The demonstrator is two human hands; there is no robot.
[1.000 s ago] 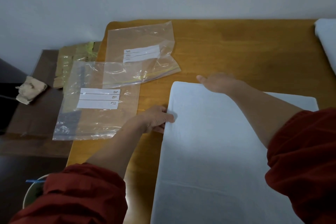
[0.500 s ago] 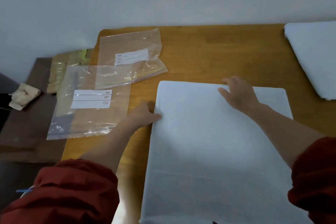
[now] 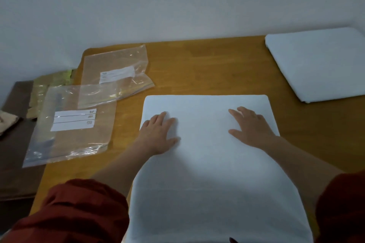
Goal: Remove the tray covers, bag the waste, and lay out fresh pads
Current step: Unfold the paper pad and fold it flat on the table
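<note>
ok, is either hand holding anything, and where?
Nothing held. Left hand and right hand both rest flat on the white pad, near its far end.

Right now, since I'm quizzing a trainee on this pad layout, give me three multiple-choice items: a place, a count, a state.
1. Where does the second white pad lie? A. at the far right of the table B. on the floor C. upright against the wall
2. How many white-labelled clear zip bags lie at the table's left? A. one B. two C. four
3. How are the left hand and right hand placed? A. as raised fists B. flat on the near pad C. pinching a bag

Answers: 1 A, it sits apart at the right edge. 2 B, two labelled bags overlap there. 3 B, both palms lie on it, fingers straight.
</note>
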